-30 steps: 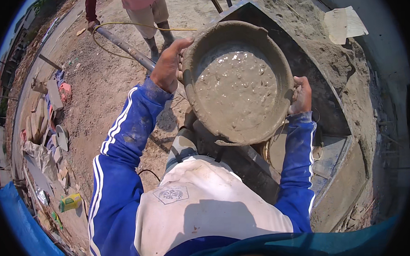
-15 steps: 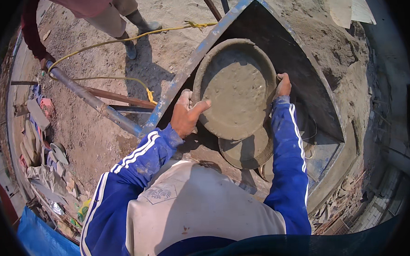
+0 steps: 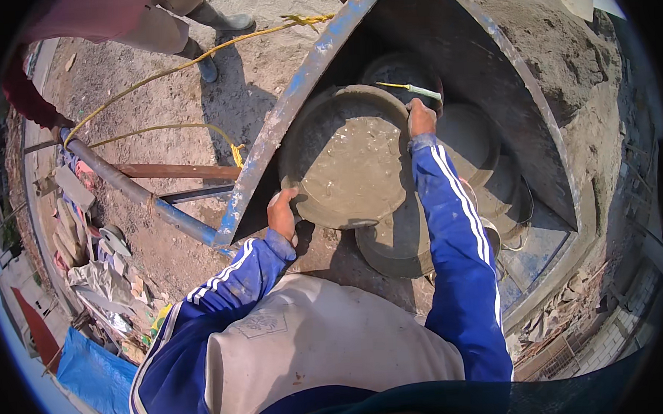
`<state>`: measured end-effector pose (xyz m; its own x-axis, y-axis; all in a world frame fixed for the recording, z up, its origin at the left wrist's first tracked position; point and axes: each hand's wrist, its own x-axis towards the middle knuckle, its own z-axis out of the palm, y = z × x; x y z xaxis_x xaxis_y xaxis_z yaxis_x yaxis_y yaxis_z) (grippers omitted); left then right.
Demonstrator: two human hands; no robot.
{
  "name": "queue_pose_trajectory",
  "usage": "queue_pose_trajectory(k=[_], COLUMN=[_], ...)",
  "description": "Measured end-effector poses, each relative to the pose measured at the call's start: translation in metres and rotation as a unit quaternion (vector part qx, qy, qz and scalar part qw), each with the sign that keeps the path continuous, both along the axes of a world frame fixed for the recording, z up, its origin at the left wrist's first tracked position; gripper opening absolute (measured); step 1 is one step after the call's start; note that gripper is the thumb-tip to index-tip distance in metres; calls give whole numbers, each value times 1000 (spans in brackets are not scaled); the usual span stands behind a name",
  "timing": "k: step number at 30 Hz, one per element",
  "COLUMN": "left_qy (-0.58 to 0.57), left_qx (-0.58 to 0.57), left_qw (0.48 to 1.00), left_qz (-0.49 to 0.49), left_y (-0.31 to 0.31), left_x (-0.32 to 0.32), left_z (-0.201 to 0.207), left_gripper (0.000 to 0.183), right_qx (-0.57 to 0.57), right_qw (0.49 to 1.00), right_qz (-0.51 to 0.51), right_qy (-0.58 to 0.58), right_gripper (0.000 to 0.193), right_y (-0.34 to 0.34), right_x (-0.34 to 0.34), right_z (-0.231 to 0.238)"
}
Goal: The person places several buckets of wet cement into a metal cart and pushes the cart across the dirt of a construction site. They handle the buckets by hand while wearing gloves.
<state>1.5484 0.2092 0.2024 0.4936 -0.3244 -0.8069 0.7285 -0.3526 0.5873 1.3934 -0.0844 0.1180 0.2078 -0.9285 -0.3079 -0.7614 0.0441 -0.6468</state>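
Note:
A round, shallow basin (image 3: 352,162) of wet grey mortar is between my two hands, inside a dark metal-walled skip. My left hand (image 3: 282,215) is closed on its near-left rim, thumb over the edge. At its far-right rim my right hand (image 3: 421,119) is closed too, fingers partly hidden. Just beyond that hand shows a slim yellow and pale green stick-like thing (image 3: 415,89); I cannot tell whether it is touched. A second basin (image 3: 396,245) lies partly under the held one. Further basins (image 3: 465,138) stand on the right, behind my right forearm.
The skip's blue-edged metal wall (image 3: 297,97) rises on the left. A co-worker's hand (image 3: 60,124) grips a blue metal bar (image 3: 127,182), where a yellow rope (image 3: 170,70) loops. Rubble and sacks (image 3: 101,269) lie at left; a sand heap (image 3: 547,57) is beyond the right wall.
The mortar basin has moved left and slightly nearer in my hands, uncovering more basins and the stick-like thing. My left hand has shifted down along the rim. The whole view has shifted a little.

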Motion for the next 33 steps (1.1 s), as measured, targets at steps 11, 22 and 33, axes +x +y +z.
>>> queue_pose_trajectory(k=[11,22,33], left_qy=[5,102,21], left_qx=[47,238,235], left_qw=[999,966,971], left_qz=[-25,0,-32], left_y=[4,31,69], left_x=[8,32,72], left_z=[51,-64,-212], left_gripper=[32,31,32], right_qx=[59,84,177], right_qw=[978,984,984], right_qz=[127,85,-8], right_qy=[154,134,-1], right_gripper=[20,22,41], right_y=[56,76,68], right_x=[-9,27,25], right_z=[-39,-63,-57])
